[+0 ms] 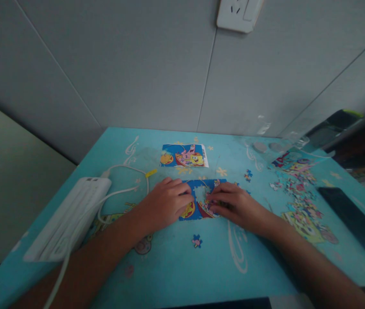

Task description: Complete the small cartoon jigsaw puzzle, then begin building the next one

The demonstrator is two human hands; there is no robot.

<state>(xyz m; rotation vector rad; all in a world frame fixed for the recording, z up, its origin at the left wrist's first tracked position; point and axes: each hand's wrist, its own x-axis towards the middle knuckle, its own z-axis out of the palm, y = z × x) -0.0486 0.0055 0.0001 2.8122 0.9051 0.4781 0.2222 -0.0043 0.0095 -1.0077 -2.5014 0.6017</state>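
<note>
Grip: left hand (166,201) and right hand (230,204) lie flat, pressing the partly assembled blue cartoon jigsaw (200,201), grasping nothing. Centre gap unfilled; loose cardboard pieces (298,197) heaped well apart on the turquoise surface (182,266).

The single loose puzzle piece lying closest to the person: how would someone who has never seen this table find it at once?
Start at the turquoise table and find the half-built puzzle under the left hand and right hand. Just nearer the person than that puzzle lies one loose piece, blue with a pink patch. It lies alone on bare tabletop, while the other loose pieces are heaped far to the right.
</note>
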